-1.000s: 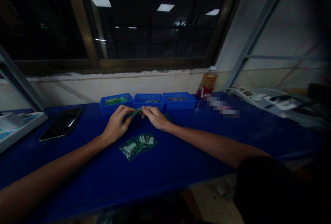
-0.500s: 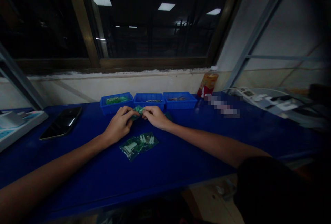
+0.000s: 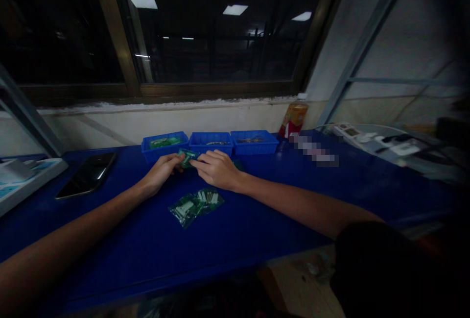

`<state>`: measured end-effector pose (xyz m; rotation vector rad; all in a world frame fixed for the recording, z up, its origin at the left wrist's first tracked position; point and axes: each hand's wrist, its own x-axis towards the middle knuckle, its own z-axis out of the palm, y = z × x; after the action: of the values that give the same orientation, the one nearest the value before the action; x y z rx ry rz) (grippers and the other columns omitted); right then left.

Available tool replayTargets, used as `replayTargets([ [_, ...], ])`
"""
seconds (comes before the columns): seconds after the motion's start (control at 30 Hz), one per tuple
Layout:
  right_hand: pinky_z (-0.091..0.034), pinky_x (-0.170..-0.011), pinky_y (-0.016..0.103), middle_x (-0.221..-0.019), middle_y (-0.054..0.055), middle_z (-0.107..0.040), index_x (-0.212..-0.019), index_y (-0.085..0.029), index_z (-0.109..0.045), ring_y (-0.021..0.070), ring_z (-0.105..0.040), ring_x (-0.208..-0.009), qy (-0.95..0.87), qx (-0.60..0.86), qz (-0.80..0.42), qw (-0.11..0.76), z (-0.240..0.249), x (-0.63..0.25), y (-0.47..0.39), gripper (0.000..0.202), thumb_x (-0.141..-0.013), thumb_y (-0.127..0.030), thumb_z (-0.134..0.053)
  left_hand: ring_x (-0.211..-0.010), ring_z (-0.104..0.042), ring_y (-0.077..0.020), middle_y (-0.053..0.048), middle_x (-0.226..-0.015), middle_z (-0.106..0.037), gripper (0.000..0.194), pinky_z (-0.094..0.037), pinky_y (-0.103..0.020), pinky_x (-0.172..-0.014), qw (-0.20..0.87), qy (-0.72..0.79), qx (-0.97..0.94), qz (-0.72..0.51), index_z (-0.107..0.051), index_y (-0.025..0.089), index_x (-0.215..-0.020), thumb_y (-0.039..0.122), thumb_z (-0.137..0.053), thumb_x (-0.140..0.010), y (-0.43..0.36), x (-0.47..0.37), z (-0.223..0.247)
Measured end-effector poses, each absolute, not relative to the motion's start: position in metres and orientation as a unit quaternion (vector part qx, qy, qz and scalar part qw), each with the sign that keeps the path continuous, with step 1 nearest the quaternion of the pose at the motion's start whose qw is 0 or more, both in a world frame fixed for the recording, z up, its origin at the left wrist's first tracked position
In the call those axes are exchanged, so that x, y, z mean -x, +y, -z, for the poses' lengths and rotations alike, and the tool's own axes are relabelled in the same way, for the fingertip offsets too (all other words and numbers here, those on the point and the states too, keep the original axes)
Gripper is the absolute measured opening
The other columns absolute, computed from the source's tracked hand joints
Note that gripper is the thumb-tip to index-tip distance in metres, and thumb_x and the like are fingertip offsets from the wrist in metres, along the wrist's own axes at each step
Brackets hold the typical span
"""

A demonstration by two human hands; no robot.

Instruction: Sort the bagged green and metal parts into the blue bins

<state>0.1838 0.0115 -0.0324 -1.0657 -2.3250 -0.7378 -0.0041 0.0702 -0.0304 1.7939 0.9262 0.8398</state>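
Note:
Between my two hands is a small green-tinted plastic bag (image 3: 188, 156), with pale pieces showing inside. My left hand (image 3: 164, 171) is closed on its left side, thumb on top. My right hand (image 3: 216, 168) is closed with its fingertips at the bag's right edge. Nearer to me, two similar small plastic bags (image 3: 187, 209) lie overlapping on the blue table (image 3: 227, 239), holding white pins or plugs and some metallic pieces. Another dark green bag (image 3: 238, 164) shows partly behind my right wrist.
Three blue bins stand along the wall: a left bin (image 3: 147, 154) with green bags, a middle bin (image 3: 211, 136) and a right bin (image 3: 255, 148) with small metallic parts. A phone (image 3: 88, 173) and power strip (image 3: 47, 171) lie left; a drink bottle (image 3: 293, 118) stands right.
The bag has shifted slightly left and now lies flatter, showing its contents. My left hand has drawn back a little left, and my right hand has turned over with its knuckles up.

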Motion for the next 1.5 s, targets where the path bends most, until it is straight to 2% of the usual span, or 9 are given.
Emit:
replayTargets([
  [0.17, -0.033, -0.07, 0.03, -0.082, 0.004, -0.059, -0.1, -0.019, -0.062, 0.0157, -0.047, -0.08, -0.843, 0.444, 0.151, 0.262, 0.033, -0.179, 0.011, 0.027, -0.087, -0.032, -0.043, -0.062, -0.049, -0.0127, 0.001, -0.069, -0.055, 0.026, -0.036, -0.024, -0.056, 0.379, 0.356, -0.756, -0.399, -0.055, 0.016, -0.083, 0.04, -0.047, -0.08, 0.069, 0.003, 0.033],
  [0.27, -0.034, -0.071, 0.03, -0.073, 0.003, -0.058, -0.081, -0.016, -0.062, 0.0149, -0.047, -0.077, -0.847, 0.444, 0.069, 0.283, 0.031, -0.181, 0.013, 0.037, -0.089, -0.04, -0.036, -0.071, -0.052, -0.0144, -0.001, -0.078, -0.055, 0.02, -0.04, -0.026, -0.062, 0.243, 0.318, -0.819, -0.411, -0.055, 0.017, -0.087, 0.034, -0.047, -0.082, 0.061, 0.002, 0.032],
  [0.4, -0.034, -0.068, 0.029, -0.062, 0.001, -0.053, -0.06, -0.017, -0.05, 0.0126, -0.045, -0.066, -0.827, 0.444, -0.033, 0.342, 0.029, -0.185, 0.018, 0.048, -0.093, -0.037, -0.023, -0.079, -0.053, -0.0168, -0.004, -0.087, -0.055, 0.023, -0.043, -0.03, -0.069, 0.118, 0.244, -0.901, -0.338, -0.055, 0.02, -0.103, 0.029, -0.048, -0.082, 0.047, 0.001, 0.027],
  [0.6, -0.031, -0.061, 0.025, -0.057, -0.003, -0.046, -0.054, -0.016, -0.044, 0.0104, -0.043, -0.061, -0.801, 0.464, -0.096, 0.366, 0.032, -0.187, 0.026, 0.034, -0.086, -0.028, -0.042, -0.076, -0.054, -0.0159, -0.005, -0.09, -0.054, 0.032, -0.045, -0.03, -0.068, 0.122, 0.251, -0.914, -0.293, -0.049, 0.019, -0.111, 0.028, -0.05, -0.08, 0.05, 0.0, 0.032],
  [0.73, -0.025, -0.054, 0.024, -0.052, -0.005, -0.036, -0.051, -0.018, -0.035, 0.0086, -0.038, -0.053, -0.769, 0.502, -0.092, 0.384, 0.033, -0.187, 0.028, 0.031, -0.081, -0.018, -0.041, -0.071, -0.055, -0.0141, -0.005, -0.091, -0.056, 0.032, -0.045, -0.028, -0.065, 0.137, 0.259, -0.913, -0.285, -0.046, 0.018, -0.112, 0.027, -0.046, -0.082, 0.052, -0.001, 0.035],
  [0.9, -0.026, -0.054, 0.024, -0.055, -0.004, -0.035, -0.054, -0.018, -0.034, 0.0089, -0.038, -0.055, -0.79, 0.473, -0.01, 0.388, 0.034, -0.185, 0.025, 0.027, -0.081, -0.016, -0.039, -0.073, -0.056, -0.014, -0.006, -0.094, -0.057, 0.034, -0.045, -0.028, -0.065, 0.142, 0.263, -0.913, -0.279, -0.043, 0.017, -0.113, 0.028, -0.045, -0.082, 0.05, -0.001, 0.035],
  [1.1, -0.033, -0.064, 0.026, -0.063, 0.0, -0.047, -0.064, -0.017, -0.049, 0.0125, -0.043, -0.066, -0.822, 0.446, 0.102, 0.34, 0.036, -0.184, 0.021, 0.021, -0.082, -0.016, -0.039, -0.073, -0.056, -0.0149, -0.006, -0.089, -0.058, 0.029, -0.044, -0.028, -0.065, 0.164, 0.256, -0.911, -0.279, -0.042, 0.017, -0.107, 0.028, -0.046, -0.08, 0.052, -0.001, 0.036],
  [1.3, -0.039, -0.074, 0.029, -0.082, 0.006, -0.058, -0.094, -0.016, -0.059, 0.0155, -0.05, -0.08, -0.807, 0.439, 0.109, 0.379, 0.036, -0.185, 0.018, 0.023, -0.085, -0.016, -0.038, -0.073, -0.057, -0.0156, -0.007, -0.09, -0.058, 0.029, -0.044, -0.029, -0.066, 0.147, 0.264, -0.909, -0.286, -0.038, 0.017, -0.106, 0.03, -0.045, -0.081, 0.05, -0.001, 0.037],
  [1.5, -0.042, -0.075, 0.03, -0.084, 0.007, -0.058, -0.101, -0.013, -0.058, 0.0149, -0.052, -0.081, -0.84, 0.389, 0.095, 0.366, 0.036, -0.186, 0.019, 0.027, -0.088, -0.018, -0.035, -0.066, -0.059, -0.0151, -0.006, -0.087, -0.062, 0.043, -0.043, -0.026, -0.059, 0.17, 0.301, -0.881, -0.323, -0.031, 0.015, -0.118, 0.033, -0.045, -0.082, 0.047, -0.001, 0.032],
])
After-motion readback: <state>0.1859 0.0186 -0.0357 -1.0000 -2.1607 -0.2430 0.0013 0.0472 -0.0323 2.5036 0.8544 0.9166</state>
